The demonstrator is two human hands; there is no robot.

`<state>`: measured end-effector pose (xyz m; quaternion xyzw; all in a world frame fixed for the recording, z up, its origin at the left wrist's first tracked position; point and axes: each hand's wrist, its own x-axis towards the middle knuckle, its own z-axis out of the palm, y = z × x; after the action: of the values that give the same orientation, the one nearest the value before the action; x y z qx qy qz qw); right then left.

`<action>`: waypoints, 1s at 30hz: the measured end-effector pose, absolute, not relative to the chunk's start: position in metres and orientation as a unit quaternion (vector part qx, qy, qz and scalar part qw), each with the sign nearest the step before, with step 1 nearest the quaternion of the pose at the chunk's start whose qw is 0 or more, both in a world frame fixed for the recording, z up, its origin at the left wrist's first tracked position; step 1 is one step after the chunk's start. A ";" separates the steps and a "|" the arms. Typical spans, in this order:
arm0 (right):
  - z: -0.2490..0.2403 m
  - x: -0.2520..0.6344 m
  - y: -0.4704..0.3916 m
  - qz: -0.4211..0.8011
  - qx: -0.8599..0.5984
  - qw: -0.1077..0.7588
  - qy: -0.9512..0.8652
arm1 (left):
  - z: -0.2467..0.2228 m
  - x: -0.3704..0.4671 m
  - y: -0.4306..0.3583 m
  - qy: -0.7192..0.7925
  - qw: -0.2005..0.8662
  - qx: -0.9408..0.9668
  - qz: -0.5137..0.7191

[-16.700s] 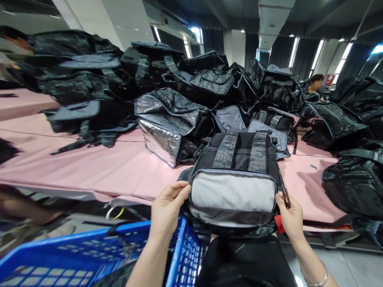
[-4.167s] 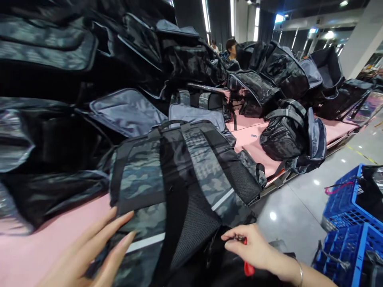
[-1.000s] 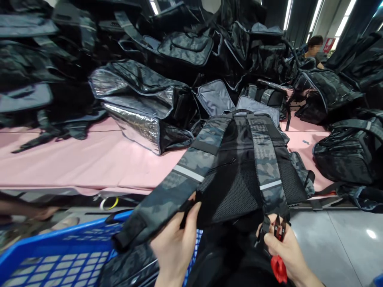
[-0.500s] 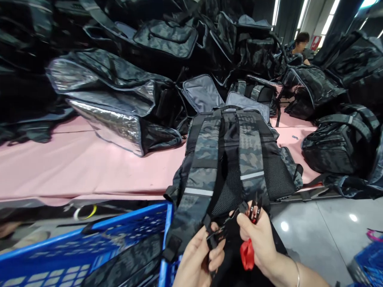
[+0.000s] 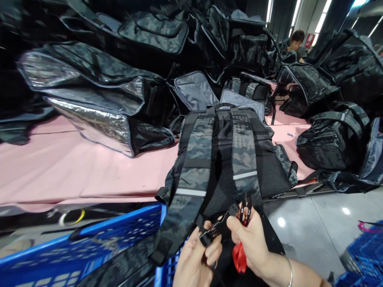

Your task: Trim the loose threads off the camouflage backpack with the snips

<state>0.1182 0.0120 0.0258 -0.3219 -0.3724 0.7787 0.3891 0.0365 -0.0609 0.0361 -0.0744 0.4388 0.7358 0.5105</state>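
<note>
Black-and-grey camouflage backpack with a mesh back panel (image 5: pixel 224 159) lies straps-up, upper part on the pink-covered table (image 5: pixel 89 171), lower end hanging past the near edge, right by the person. Just changed: a second ago the left hand (image 5: pixel 194 255) had the left padded camouflage strap (image 5: pixel 196 175) pulled out wide; now the strap lies inward and both hands are close together at a small black plastic buckle (image 5: pixel 206 238). So the work in hand seems centred on the buckle now, not the strap. Left fingers pinched on the buckle. Right hand (image 5: pixel 254 239) has its fingers clamped round small black snips (image 5: pixel 245 209), blades up, and seems to pinch black webbing running to the buckle too. Bright red cloth strip (image 5: pixel 239 257) hangs below. Can't tell if the buckle is clipped; fingers hide part. Right padded camouflage strap (image 5: pixel 245 155) lies flat. Blue plastic basket (image 5: pixel 44 252) sits just beside, to the left; silver-foil-lined camouflage bag (image 5: pixel 98 123) is on the table.
</note>
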 end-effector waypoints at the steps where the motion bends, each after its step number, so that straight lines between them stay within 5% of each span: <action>1: 0.026 0.118 0.012 0.769 -0.320 0.392 -0.391 | 0.034 0.037 -0.060 0.448 0.501 -0.067 0.738; 19: 0.022 0.128 0.018 0.717 -0.332 0.376 -0.485 | 0.049 0.045 -0.042 0.479 0.472 -0.030 0.740; 25: 0.019 0.167 0.013 0.639 -0.250 0.180 -0.705 | 0.047 0.041 -0.045 0.484 0.492 -0.010 0.724; 30: 0.019 0.161 0.010 0.727 -0.275 0.151 -0.611 | 0.033 0.040 -0.056 0.502 0.479 0.026 0.720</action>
<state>0.1606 0.0100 0.0191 -0.2750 -0.6106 0.7272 0.1505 0.0396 -0.0561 0.0330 0.0260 0.5018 0.7197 0.4790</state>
